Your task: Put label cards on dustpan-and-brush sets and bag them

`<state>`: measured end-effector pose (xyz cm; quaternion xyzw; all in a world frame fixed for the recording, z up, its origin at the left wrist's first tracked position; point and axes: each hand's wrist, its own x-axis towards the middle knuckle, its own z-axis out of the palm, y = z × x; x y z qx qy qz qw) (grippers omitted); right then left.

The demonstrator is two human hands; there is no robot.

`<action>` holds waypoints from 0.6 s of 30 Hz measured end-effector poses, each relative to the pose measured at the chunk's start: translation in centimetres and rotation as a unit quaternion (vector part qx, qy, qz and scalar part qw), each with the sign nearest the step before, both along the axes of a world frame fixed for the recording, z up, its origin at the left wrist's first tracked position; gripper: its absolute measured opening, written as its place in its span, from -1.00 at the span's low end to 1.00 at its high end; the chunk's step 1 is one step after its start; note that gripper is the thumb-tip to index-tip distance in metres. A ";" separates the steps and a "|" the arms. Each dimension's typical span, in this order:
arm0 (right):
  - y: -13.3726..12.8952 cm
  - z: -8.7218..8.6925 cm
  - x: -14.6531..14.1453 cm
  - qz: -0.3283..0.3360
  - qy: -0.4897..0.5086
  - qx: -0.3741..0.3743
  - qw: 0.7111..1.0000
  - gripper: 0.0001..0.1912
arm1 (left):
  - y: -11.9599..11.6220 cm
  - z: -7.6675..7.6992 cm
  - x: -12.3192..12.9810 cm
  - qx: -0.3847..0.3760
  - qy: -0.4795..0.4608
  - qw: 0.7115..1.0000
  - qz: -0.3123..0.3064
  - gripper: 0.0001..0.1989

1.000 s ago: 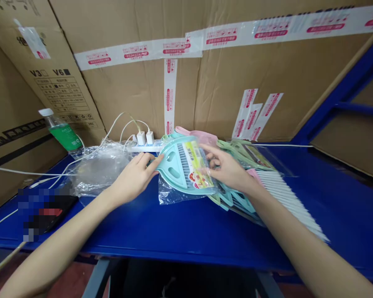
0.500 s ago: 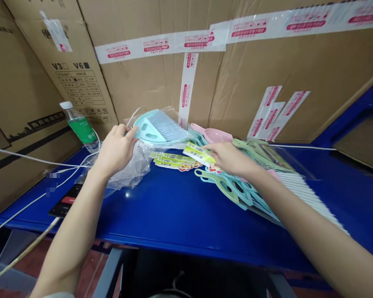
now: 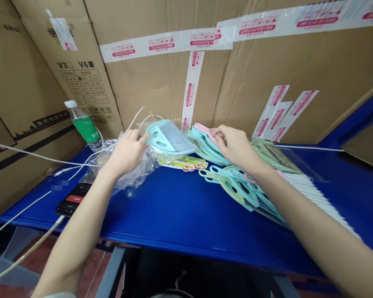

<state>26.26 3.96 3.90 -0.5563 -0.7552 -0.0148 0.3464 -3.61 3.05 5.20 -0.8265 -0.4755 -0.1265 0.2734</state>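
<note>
My left hand (image 3: 129,151) has its fingertips closed at the left edge of a light blue dustpan and brush set (image 3: 168,138), whose bristles point right. Clear plastic bags (image 3: 136,174) lie crumpled under and beside that hand. With thumb and fingers pinched together, my right hand (image 3: 236,145) grips the handle of a pink dustpan (image 3: 202,127) on top of a stack of light blue and green dustpans (image 3: 205,147). Between the hands lie several yellow label cards (image 3: 186,162). Below my right forearm is a pile of brushes (image 3: 236,186) with white bristles, partly hidden by the arm.
A water bottle (image 3: 83,126) with a green label stands at the back left, near white cables (image 3: 65,162). A black device (image 3: 73,198) lies at the left on the blue table (image 3: 174,219). Taped cardboard boxes (image 3: 158,82) rise behind. Green pieces in clear film (image 3: 276,157) lie at right.
My right hand has let go of a yellow label card onto the other cards and taken hold of the pink dustpan. The blue set at my left hand sits slightly lower. The view has shifted slightly.
</note>
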 end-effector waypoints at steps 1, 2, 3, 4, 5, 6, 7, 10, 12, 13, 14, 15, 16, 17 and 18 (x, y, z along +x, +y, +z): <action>-0.6 -0.1 0.4 0.015 0.046 -0.010 0.999 -0.76 | 0.1 -0.2 0.1 -0.006 0.001 1.000 -0.027 -0.58; -1.2 -0.2 0.7 0.038 0.093 -0.042 0.994 -0.77 | 0.1 -0.3 0.3 -0.012 -0.001 0.998 -0.058 -0.58; -1.7 -0.5 0.9 0.061 0.139 -0.085 0.985 -0.76 | 0.1 -0.4 0.6 -0.018 -0.004 0.996 -0.092 -0.57; -2.0 -0.8 1.0 0.078 0.180 -0.129 0.972 -0.71 | 0.0 -0.5 0.9 -0.025 -0.008 0.992 -0.126 -0.57; -2.2 -1.1 1.1 0.092 0.214 -0.172 0.957 -0.67 | -0.1 -0.6 1.2 -0.034 -0.012 0.987 -0.157 -0.57; -2.4 -1.5 1.2 0.102 0.241 -0.207 0.943 -0.63 | -0.2 -0.7 1.5 -0.042 -0.016 0.982 -0.184 -0.57; -2.4 -1.8 1.3 0.110 0.263 -0.236 0.929 -0.61 | -0.3 -0.9 1.8 -0.048 -0.019 0.977 -0.206 -0.57; -2.4 -2.4 1.8 0.134 0.321 -0.286 0.893 -0.65 | -0.4 -1.2 2.4 -0.056 -0.033 0.968 -0.243 -0.57; -2.4 -2.6 2.0 0.154 0.360 -0.305 0.868 -0.75 | -0.5 -1.3 2.6 -0.064 -0.051 0.963 -0.255 -0.58; -2.5 -2.6 2.1 0.165 0.375 -0.314 0.857 -0.80 | -0.6 -1.3 2.6 -0.073 -0.061 0.961 -0.260 -0.59; -2.6 -2.6 2.1 0.175 0.387 -0.322 0.846 -0.83 | -0.7 -1.3 2.7 -0.085 -0.074 0.958 -0.265 -0.60; -2.7 -2.5 2.0 0.181 0.398 -0.329 0.837 -0.85 | -0.8 -1.2 2.8 -0.101 -0.087 0.953 -0.271 -0.60; -2.9 -2.5 1.9 0.185 0.407 -0.333 0.831 -0.85 | -0.9 -1.0 2.8 -0.120 -0.102 0.948 -0.275 -0.61; -3.0 -2.5 1.8 0.185 0.415 -0.333 0.826 -0.83 | -1.0 -0.9 2.9 -0.141 -0.118 0.943 -0.277 -0.61; -3.2 -2.5 1.7 0.186 0.420 -0.331 0.824 -0.80 | -1.1 -0.8 3.0 -0.163 -0.137 0.937 -0.277 -0.62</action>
